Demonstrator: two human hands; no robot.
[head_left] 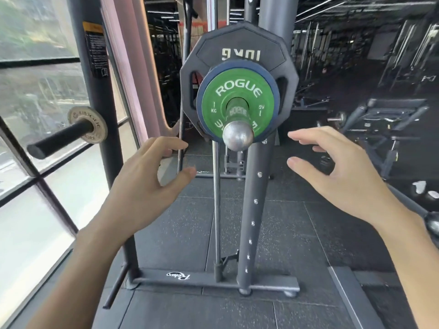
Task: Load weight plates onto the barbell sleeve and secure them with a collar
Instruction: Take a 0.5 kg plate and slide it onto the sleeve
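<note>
The barbell sleeve [238,136] points straight at me, its rounded steel end just below centre. Three plates sit on it: a large black 10 kg plate [240,53] at the back, a blue plate [273,115] in front of it, and a green 1 kg Rogue plate [237,86] at the front. No collar shows on the sleeve. My left hand [145,176] hovers low left of the plates, fingers loosely spread, holding nothing. My right hand [337,172] hovers low right of them, also relaxed and holding nothing. Neither hand touches a plate.
A storage peg [59,138] with a small silver Rogue plate [88,124] juts from the rack upright [99,96] at left, beside the window. The rack's base bar [213,280] lies on the rubber floor. A bench [389,119] stands at right.
</note>
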